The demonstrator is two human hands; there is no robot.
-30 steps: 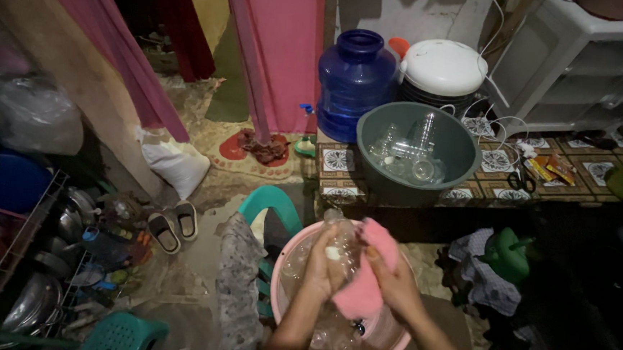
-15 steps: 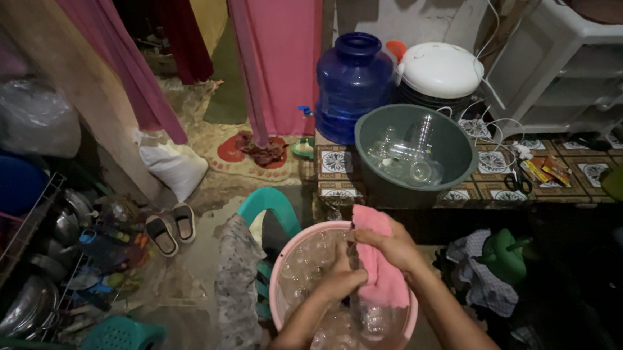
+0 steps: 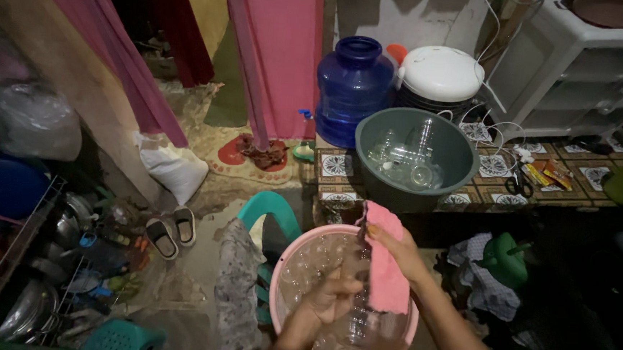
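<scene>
A pink basin [image 3: 281, 269] full of clear glasses stands on the floor right below me. My left hand [image 3: 320, 307] reaches down into it, fingers curled round a clear glass [image 3: 357, 323] among the others. My right hand [image 3: 402, 251] is over the basin's far right rim and grips a pink cloth [image 3: 386, 273] that hangs down into the basin. Both hands are close together, the cloth just right of the left fingers.
A grey-green basin [image 3: 372, 132] holding more clear glasses sits on a low tiled platform [image 3: 499, 165]. Behind it are a blue water jug [image 3: 353, 84] and a white cooker [image 3: 440, 73]. A teal stool [image 3: 270, 207], sandals [image 3: 170, 227] and a dish rack [image 3: 31, 273] lie to the left.
Both hands held a clear glass raised in the cloth a second ago. The left hand has since gone down into the basin, while the right hand lifted the cloth to the rim.
</scene>
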